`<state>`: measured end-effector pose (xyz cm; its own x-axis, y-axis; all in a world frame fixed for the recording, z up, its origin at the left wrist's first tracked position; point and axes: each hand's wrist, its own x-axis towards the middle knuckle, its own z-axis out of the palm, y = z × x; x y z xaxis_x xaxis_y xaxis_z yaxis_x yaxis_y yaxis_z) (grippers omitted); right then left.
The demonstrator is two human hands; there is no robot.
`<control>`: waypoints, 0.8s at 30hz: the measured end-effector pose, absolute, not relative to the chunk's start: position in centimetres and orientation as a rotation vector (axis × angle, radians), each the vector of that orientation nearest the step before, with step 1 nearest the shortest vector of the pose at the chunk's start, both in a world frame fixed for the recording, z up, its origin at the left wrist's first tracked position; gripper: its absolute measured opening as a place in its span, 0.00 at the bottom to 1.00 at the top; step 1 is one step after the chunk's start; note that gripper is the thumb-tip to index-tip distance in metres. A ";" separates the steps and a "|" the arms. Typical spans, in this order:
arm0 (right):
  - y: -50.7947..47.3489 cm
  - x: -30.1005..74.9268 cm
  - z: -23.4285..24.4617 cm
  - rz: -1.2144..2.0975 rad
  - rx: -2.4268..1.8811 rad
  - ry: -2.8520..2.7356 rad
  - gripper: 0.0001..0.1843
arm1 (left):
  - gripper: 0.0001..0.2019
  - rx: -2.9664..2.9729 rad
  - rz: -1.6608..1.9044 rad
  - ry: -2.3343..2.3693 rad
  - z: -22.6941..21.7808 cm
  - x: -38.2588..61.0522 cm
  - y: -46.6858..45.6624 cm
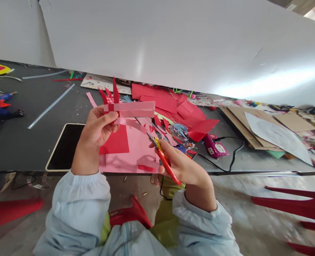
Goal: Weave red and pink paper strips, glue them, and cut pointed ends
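Note:
Between thumb and fingers, my left hand (100,124) pinches woven paper strips, red ones (116,93) pointing up and a wide pink strip (136,108) running right. A narrower pink strip (133,124) curves down from the same grip. My right hand (180,161) is closed around scissors (166,160) with red and yellow handles. Their metal tips lie at the free end of the narrower strip; whether the blades touch it I cannot tell. Below the hands, a red paper sheet (117,140) lies on pink paper (138,153) at the table's front edge.
A dark phone or tablet (66,147) lies left of the paper. Red sheets (159,103) and cuttings are heaped behind. To the right are a purple box (216,145) with a black cord and stacked cardboard (245,131). A blue glue gun (1,105) rests far left.

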<state>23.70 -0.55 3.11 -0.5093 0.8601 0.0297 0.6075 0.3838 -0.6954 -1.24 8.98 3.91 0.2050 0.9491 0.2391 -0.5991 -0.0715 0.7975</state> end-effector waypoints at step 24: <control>-1.0 26.3 3.5 0.968 -1.335 -2.217 0.41 | 0.07 1.163 1.165 0.586 3.1 -1.5 8.9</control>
